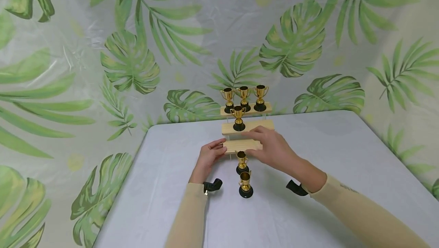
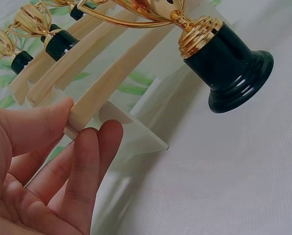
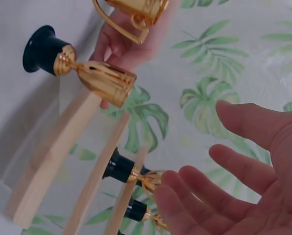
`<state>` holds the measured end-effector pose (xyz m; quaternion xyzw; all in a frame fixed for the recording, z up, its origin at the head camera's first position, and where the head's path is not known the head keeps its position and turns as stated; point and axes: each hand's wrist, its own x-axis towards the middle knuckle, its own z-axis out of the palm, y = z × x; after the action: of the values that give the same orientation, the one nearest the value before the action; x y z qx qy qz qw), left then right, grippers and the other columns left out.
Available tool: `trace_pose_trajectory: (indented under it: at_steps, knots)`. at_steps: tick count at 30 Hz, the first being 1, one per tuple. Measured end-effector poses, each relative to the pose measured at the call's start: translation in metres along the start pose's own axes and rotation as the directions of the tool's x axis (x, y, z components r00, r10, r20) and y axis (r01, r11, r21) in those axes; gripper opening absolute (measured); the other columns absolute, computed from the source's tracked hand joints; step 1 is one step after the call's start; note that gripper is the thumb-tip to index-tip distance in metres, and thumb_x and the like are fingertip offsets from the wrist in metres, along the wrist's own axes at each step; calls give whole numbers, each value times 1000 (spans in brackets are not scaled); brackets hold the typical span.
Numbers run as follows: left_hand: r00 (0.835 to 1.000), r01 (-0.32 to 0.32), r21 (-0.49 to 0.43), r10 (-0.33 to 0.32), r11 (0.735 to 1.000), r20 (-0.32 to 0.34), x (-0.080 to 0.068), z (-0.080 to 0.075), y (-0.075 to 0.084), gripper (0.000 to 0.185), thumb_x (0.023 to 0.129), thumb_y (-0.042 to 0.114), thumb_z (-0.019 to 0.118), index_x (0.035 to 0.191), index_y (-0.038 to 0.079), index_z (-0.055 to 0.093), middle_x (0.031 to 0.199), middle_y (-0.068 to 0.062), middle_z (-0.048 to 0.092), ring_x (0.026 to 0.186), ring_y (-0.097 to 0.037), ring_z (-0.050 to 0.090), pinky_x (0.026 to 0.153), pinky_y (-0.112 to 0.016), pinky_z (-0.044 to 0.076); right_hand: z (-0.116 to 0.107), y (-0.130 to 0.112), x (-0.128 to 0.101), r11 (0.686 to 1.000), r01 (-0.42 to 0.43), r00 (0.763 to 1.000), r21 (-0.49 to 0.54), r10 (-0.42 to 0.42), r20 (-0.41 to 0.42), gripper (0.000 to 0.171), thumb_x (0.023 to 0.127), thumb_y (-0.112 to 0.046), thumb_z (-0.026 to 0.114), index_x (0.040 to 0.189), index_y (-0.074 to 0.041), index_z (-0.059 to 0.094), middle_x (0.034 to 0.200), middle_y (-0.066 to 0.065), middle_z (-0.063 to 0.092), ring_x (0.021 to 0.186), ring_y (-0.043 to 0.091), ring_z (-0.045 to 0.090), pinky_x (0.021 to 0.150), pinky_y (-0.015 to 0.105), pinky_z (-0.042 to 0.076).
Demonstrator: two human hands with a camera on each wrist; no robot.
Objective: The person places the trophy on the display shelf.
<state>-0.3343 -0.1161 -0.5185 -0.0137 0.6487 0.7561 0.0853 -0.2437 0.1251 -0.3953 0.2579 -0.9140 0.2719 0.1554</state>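
Left hand (image 1: 209,158) and right hand (image 1: 271,147), both sleeved forearms extended forward, fingers (image 2: 94,156) straight and relaxed.

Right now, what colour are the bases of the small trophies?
Black, under gold cups; the trophy base shows best in the left wrist view.

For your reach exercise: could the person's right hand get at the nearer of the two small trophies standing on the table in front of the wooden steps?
Probably yes. The right hand hovers open over the lowest step, and the nearer trophy stands free on the table just below it; only the other trophy stands close by.
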Motion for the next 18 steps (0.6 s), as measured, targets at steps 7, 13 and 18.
trace_pose_trajectory:
  at_steps: [7, 13, 18]
  knots:
    - [1000, -7, -1, 7, 1000, 6, 1, 0, -1, 39, 88, 2, 77, 127, 5, 71, 115, -14, 70, 92, -14, 69, 83, -29, 57, 3, -3, -14, 999, 41, 998, -6, -41, 38, 50, 83, -26, 85, 131, -22, 69, 113, -3, 64, 85, 12, 61, 66, 30, 51]
    - [1000, 4, -2, -4, 1000, 22, 2, 0, -1, 39, 90, 1, 74, 128, 5, 69, 125, -22, 65, 93, -13, 68, 85, -29, 57, 6, -2, -25, 1000, 23, 998, -20, -21, 65, 49, 85, -33, 83, 131, -25, 69, 114, -6, 65, 97, 16, 63, 77, 37, 54]
    - [1000, 8, 0, -8, 1000, 20, 3, -1, 0, 39, 89, 1, 75, 128, 6, 70, 123, -19, 66, 93, -14, 69, 85, -29, 57, 10, -1, -34, 999, -21, 993, 30, 17, 119, 53, 82, -32, 86, 132, -26, 68, 111, -11, 64, 92, 11, 60, 73, 33, 52]
